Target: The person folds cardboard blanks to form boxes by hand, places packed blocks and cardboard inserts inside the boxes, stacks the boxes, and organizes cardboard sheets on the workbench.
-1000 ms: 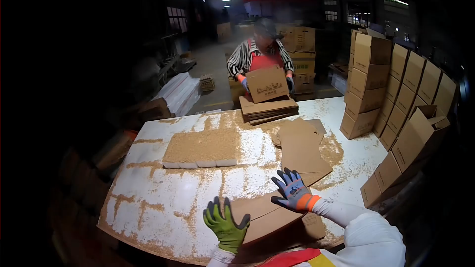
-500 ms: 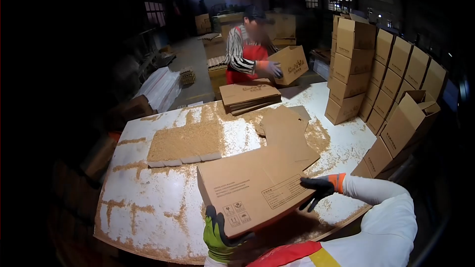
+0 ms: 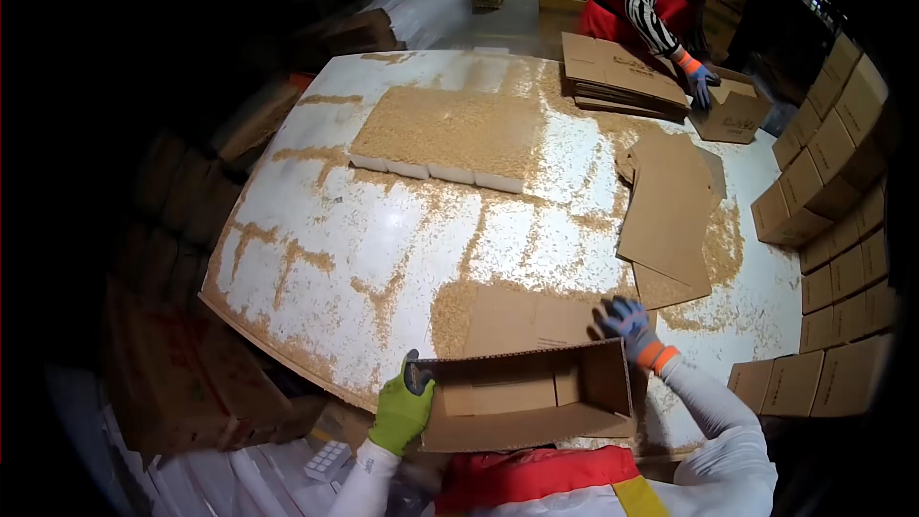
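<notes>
A brown cardboard box (image 3: 526, 410) lies at the table's near edge, its open mouth facing up toward me. Its back flap (image 3: 531, 318) stretches away over the table. My left hand (image 3: 402, 409), in a green glove with dark fingertips, grips the box's left end, thumb over the rim. At the right back corner is my right hand (image 3: 627, 321), in a blue-grey glove with an orange cuff. Its fingers are spread by the flap's right edge; whether they press on it is hard to see.
A sawdust-covered white block row (image 3: 436, 172) sits on the sawdust-strewn table (image 3: 383, 220). Flat cardboard pieces (image 3: 670, 215) lie to the right. Across the table a co-worker's gloved hand (image 3: 702, 81) is at another box (image 3: 732, 115), beside stacked flat cartons (image 3: 622, 72). Boxes (image 3: 833, 153) rise at right.
The box has been turned and brought closer to me, so its open inside now shows. My right hand moved to its back corner. The view tilted down; the co-worker's box went down onto the table.
</notes>
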{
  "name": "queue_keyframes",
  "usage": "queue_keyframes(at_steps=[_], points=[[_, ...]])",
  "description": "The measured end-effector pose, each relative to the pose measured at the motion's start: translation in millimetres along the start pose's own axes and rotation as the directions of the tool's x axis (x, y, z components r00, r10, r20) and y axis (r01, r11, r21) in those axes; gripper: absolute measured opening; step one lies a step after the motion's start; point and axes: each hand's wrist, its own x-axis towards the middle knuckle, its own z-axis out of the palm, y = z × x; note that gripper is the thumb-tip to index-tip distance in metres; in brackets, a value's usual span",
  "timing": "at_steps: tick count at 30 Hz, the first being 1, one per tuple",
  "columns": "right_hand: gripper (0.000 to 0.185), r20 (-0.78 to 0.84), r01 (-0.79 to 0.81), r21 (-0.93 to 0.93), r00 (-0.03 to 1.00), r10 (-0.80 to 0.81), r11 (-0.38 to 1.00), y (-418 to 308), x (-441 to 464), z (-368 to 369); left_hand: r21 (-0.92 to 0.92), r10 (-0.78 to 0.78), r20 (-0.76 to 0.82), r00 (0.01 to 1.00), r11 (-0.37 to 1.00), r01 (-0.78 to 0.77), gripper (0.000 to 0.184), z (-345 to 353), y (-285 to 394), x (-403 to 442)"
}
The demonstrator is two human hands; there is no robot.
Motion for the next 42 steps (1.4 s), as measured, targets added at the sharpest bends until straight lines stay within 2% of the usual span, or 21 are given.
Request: queue_keyframes(at_steps=[1,2,5,7,9,13,15,16,20,23,24,25,28,30,32,33,34,37,38,39,42], points=[[0.059,-0.171,-0.13,0.317,0.967,0.191,0.94,21,37,0,-0.017,-0.017,-0.012,1.0,1.0,0.017,0.054,-1,4,-2],[0.056,-0.33,-0.122,0.347,0.912,0.243,0.93,41,85,5,-0.037,-0.023,-0.021,1.0,0.999,0.022,0.053,-1,4,-1],[0.084,-0.048,-0.46,0.339,0.863,0.503,0.821,72,235,23,-0.143,-0.135,-0.036,0.99,0.981,0.128,0.052,9,-7,2],[0.096,0.169,-0.702,0.42,0.683,0.711,0.575,78,329,42,-0.104,-0.182,0.094,0.979,0.976,0.191,0.054,1,-3,4],[0.098,0.275,-0.812,0.471,0.506,0.818,0.344,85,406,66,-0.119,-0.085,-0.046,0.995,0.99,0.079,0.037,27,-48,-6],[0.095,0.163,-0.619,0.777,0.373,0.913,0.115,39,452,62,-0.01,-0.231,0.025,0.973,0.973,0.232,0.033,14,-22,-8],[0.092,0.036,-0.196,0.98,0.367,0.929,0.039,32,468,90,-0.039,-0.263,0.086,0.961,0.963,0.267,0.034,16,-27,-9],[0.09,0.035,-0.247,0.968,0.343,0.939,0.054,30,468,85,-0.046,-0.271,0.11,0.956,0.96,0.277,0.035,12,-23,-5],[0.091,0.017,-0.166,0.985,0.393,0.919,0.052,28,441,57,-0.184,0.004,-0.177,0.984,0.982,-0.037,0.039,2,15,9],[0.081,0.078,0.086,0.983,0.593,0.801,-0.16,33,381,22,-0.209,-0.171,0.06,0.983,0.961,0.18,0.044,3,-4,0],[0.086,0.052,0.067,0.99,0.662,0.748,-0.128,36,347,-3,-0.345,-0.086,-0.057,0.995,0.937,0.061,0.045,15,-13,-2],[0.091,0.032,0.047,0.994,0.724,0.689,-0.095,35,309,-31,-0.054,-0.158,0.107,0.982,0.985,0.164,0.043,8,-11,4],[0.07,-0.111,-0.065,0.933,0.884,0.455,0.354,34,194,-111,-0.05,0.024,0.005,1.0,0.998,-0.024,0.042,18,-17,5],[0.057,-0.244,0.023,0.61,0.957,0.16,0.792,43,125,-145,0.043,0.044,0.124,0.991,0.998,-0.05,0.042,13,-13,10],[0.061,-0.11,-0.087,0.722,0.965,0.237,0.687,28,68,-190,0.257,0.193,0.146,0.97,0.94,-0.225,0.04,28,-40,22],[0.064,0.115,-0.302,0.84,0.911,0.396,0.45,0,41,-231,0.053,-0.03,0.114,0.993,0.998,0.024,0.033,21,-21,31],[0.07,0.134,-0.224,0.924,0.948,0.288,0.308,-18,18,-256,0.048,0.088,0.095,0.992,0.994,-0.093,0.032,23,-25,33],[0.064,0.26,-0.303,0.925,0.944,0.201,0.227,-27,-39,-258,-0.132,0.382,-0.082,0.92,0.911,-0.39,0.029,40,-42,50],[0.063,0.317,-0.357,0.903,0.929,0.191,0.239,-34,-55,-260,0.016,0.3,0.03,0.953,0.954,-0.301,0.028,35,-42,52],[0.063,0.374,-0.411,0.876,0.91,0.182,0.252,-41,-67,-261,-0.095,0.381,-0.023,0.924,0.92,-0.381,0.028,48,-57,60],[0.066,0.457,-0.469,0.816,0.882,0.118,0.338,-57,-82,-256,0.132,0.516,0.058,0.855,0.845,-0.519,0.028,45,-55,70]])
